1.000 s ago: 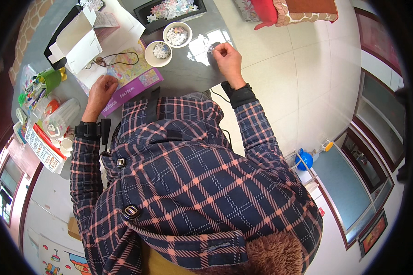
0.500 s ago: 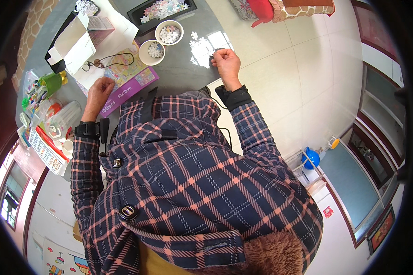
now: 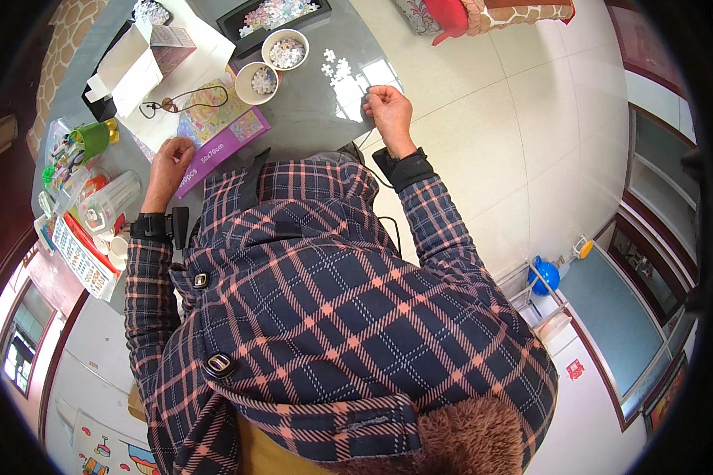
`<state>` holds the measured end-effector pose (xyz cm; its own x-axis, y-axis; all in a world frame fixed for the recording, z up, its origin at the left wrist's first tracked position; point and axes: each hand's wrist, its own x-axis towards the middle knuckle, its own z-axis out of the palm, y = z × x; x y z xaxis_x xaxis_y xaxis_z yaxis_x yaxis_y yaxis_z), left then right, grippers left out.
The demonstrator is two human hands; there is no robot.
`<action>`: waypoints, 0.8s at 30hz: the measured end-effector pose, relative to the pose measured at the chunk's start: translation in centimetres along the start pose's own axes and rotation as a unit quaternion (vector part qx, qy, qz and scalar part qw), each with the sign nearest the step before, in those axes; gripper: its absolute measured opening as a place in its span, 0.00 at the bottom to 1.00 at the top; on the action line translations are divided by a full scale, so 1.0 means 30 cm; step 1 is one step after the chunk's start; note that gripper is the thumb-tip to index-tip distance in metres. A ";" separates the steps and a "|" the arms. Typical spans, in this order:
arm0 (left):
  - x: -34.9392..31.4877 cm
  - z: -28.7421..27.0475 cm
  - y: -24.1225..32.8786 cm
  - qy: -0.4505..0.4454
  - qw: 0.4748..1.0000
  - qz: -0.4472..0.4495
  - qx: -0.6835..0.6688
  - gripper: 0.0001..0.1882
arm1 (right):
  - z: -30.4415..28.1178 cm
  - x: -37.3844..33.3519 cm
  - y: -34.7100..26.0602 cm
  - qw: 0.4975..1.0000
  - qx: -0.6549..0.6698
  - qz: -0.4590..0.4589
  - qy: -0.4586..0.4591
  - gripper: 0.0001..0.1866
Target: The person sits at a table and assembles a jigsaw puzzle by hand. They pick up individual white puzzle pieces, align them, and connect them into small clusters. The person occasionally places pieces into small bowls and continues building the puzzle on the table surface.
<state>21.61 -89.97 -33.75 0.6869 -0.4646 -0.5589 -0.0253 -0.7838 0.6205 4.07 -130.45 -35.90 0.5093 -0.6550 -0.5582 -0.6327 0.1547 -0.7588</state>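
Note:
At the table's right edge, my right hand (image 3: 390, 119) has its thumb and fingertips pinched together. Whatever they hold, if anything, is hidden. Just beyond these fingers, several loose white jigsaw pieces (image 3: 341, 71) lie on the grey table, partly lost in a bright reflection. My left hand (image 3: 169, 170) rests by the near edge of a purple-bordered puzzle box panel (image 3: 230, 146), fingers curled together; nothing shows clearly between them. Two white paper cups of puzzle pieces stand in the middle, one cup (image 3: 240, 95) nearer and another (image 3: 266, 59) behind it.
A black tray (image 3: 236, 43) of pastel pieces sits at the back. On the left are an open white box (image 3: 127, 79), a dark cord (image 3: 190, 99), a green pen holder (image 3: 93, 138) and a clear plastic container (image 3: 107, 207). Tiled floor (image 3: 467, 111) lies beyond the table's right edge.
The view has shifted slightly. My right hand has drawn a little away from the loose pieces, toward the near right. My left hand stays by the puzzle box panel.

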 end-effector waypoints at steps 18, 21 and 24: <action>-0.104 0.053 -0.016 0.067 0.996 0.033 0.038 0.13 | 0.147 0.132 -0.090 0.892 -0.302 -0.333 -0.042 0.16; -0.130 0.065 -0.020 0.083 0.996 0.022 0.029 0.13 | 0.159 0.149 -0.082 0.876 -0.340 -0.338 -0.053 0.15; -0.163 0.078 -0.026 0.102 0.995 0.019 0.010 0.14 | 0.153 0.147 -0.071 0.888 -0.311 -0.336 -0.051 0.14</action>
<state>16.59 -88.06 -32.78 0.8185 -0.4015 -0.4110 -0.0664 -0.7766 0.6264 10.33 -130.27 -38.27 0.9236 -0.3693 -0.1025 -0.3501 -0.7043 -0.6176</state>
